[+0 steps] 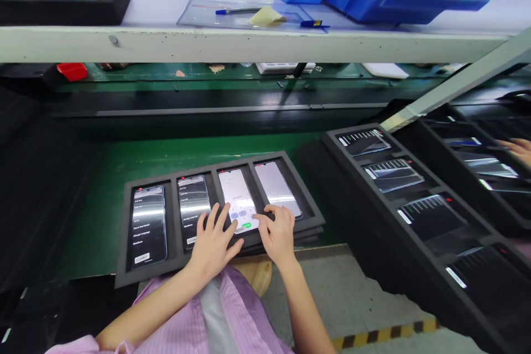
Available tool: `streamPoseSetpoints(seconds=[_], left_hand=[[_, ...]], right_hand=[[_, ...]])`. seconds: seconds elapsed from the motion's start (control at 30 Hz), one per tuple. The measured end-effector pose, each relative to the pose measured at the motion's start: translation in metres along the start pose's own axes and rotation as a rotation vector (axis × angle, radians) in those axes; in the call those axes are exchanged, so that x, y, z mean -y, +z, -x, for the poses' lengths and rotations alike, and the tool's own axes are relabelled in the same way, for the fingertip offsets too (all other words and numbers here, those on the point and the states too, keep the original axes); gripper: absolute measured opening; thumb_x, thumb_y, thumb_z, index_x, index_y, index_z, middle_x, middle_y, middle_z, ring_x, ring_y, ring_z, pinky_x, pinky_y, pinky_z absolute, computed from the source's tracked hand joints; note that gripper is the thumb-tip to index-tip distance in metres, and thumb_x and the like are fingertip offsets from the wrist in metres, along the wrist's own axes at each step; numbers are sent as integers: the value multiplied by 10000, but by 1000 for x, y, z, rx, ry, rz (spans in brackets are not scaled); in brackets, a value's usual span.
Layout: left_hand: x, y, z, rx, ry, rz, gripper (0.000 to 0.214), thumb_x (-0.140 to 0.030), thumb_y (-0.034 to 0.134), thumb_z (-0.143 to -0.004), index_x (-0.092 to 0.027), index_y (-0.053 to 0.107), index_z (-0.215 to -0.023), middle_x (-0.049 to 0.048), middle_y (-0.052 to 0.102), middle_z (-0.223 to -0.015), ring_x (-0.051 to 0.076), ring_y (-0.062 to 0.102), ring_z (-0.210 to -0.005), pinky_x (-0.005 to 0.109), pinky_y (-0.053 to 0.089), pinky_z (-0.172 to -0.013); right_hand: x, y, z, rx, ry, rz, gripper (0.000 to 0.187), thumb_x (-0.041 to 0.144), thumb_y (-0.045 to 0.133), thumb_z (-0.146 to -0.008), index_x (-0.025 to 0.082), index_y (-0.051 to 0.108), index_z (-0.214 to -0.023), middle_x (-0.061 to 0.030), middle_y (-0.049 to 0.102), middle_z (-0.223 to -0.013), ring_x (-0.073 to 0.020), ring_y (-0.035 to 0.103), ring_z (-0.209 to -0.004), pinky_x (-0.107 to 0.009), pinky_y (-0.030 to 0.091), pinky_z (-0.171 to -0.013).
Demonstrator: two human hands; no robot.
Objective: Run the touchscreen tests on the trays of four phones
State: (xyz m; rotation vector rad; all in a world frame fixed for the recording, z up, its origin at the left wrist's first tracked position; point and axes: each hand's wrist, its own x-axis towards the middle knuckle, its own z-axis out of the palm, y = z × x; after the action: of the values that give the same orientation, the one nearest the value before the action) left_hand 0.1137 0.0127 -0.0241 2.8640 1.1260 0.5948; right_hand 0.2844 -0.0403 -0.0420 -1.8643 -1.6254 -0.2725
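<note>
Head view: a black foam tray (123, 249) lies on the green surface (103, 177), just in front of the person, with four lit phones side by side in its slots. Both hands rest at its near edge.

To my eye the step in hand is tapping through the screen of the third phone (237, 194), which shows a pale display with a green button near its bottom. It is done best with one light fingertip on the button. The other fingertips should be lifted off the neighbouring glass so no stray touch registers, and the tray should lie flat.

The left hand (213, 244) is flat and holds nothing. Its fingers (212, 218) are spread across the near ends of the second phone (193, 204) and the third. The right hand (279, 235) also holds nothing. Its fingers (274, 213) are loosely bent and close together, with the tips touching the near end of the fourth phone (277, 188).

To the right stands a long tray of phones (415, 199), and another person's hand (519, 148) is at the far right edge.
</note>
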Motion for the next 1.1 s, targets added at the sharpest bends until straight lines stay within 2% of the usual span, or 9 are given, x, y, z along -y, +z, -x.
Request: streamPoseSetpoints(seconds=[0.1, 0.17, 0.3, 0.37, 0.5, 0.63, 0.83, 1.0, 1.1], left_hand=[[1, -1, 1, 0, -1, 0, 308, -451, 510, -835, -263, 666, -1022, 102, 559, -1297, 318, 467, -1199, 453, 348, -930], [0, -2, 1, -6, 0, 2, 323, -455, 500, -839, -260, 659, -1041, 107, 558, -1296, 320, 464, -1198, 458, 345, -931], [-11, -4, -6, -36, 53, 17, 402, -479, 458, -852, -249, 609, -1145, 120, 559, -1289, 312, 468, -1187, 456, 357, -921], [-23, -2, -15, -38, 98, 28, 421, -482, 442, -859, -239, 591, -1169, 121, 553, -1293, 303, 469, -1184, 449, 365, -924], [-54, 13, -40, -21, 148, 52, 430, -482, 452, -855, -228, 581, -1176, 108, 549, -1302, 296, 465, -1197, 441, 381, -940], [-73, 30, -56, -8, 135, 60, 433, -466, 455, -857, -204, 578, -1180, 123, 523, -1332, 308, 467, -1206, 462, 398, -939], [-75, 35, -61, 36, 104, 57, 396, -443, 465, -858, -189, 613, -1123, 135, 510, -1344, 326, 454, -1228, 487, 401, -947], [-76, 33, -61, 57, 83, 52, 440, -431, 478, -853, -199, 551, -1221, 144, 470, -1379, 337, 439, -1245, 504, 388, -960], [-77, 32, -60, 67, 79, 52, 423, -422, 481, -853, -203, 562, -1206, 143, 473, -1376, 338, 425, -1256, 508, 376, -971]], right_hand=[[-2, -1, 1, -21, 0, -6, 333, 186, 367, -894, 196, 694, -832, -65, 531, -904, -187, 476, -884, -409, 326, -915], [-10, -4, 3, -78, 24, 7, 340, 190, 362, -892, 198, 699, -854, -64, 527, -893, -187, 477, -883, -405, 322, -913], [-43, -14, 5, -246, 191, 70, 372, 243, 345, -898, 203, 711, -846, -66, 524, -862, -184, 463, -814, -386, 332, -837], [-62, -19, 5, -275, 275, 73, 392, 267, 335, -903, 192, 715, -844, -70, 524, -842, -183, 456, -783, -371, 331, -787], [-83, -25, 1, -238, 306, 40, 432, 267, 301, -917, 189, 719, -838, -64, 532, -815, -172, 456, -747, -341, 342, -732], [-83, -25, -1, -170, 271, -9, 419, 248, 322, -917, 216, 719, -788, -46, 548, -815, -160, 465, -750, -323, 357, -728], [-81, -25, 0, -123, 247, -44, 398, 215, 340, -908, 217, 715, -775, -47, 535, -821, -162, 446, -756, -324, 362, -721], [-82, -25, 0, -114, 247, -33, 372, 205, 360, -897, 200, 708, -764, -60, 522, -852, -175, 439, -797, -334, 357, -734], [-82, -25, 0, -107, 244, -23, 361, 202, 359, -896, 198, 705, -792, -60, 517, -855, -175, 443, -807, -336, 357, -744]])
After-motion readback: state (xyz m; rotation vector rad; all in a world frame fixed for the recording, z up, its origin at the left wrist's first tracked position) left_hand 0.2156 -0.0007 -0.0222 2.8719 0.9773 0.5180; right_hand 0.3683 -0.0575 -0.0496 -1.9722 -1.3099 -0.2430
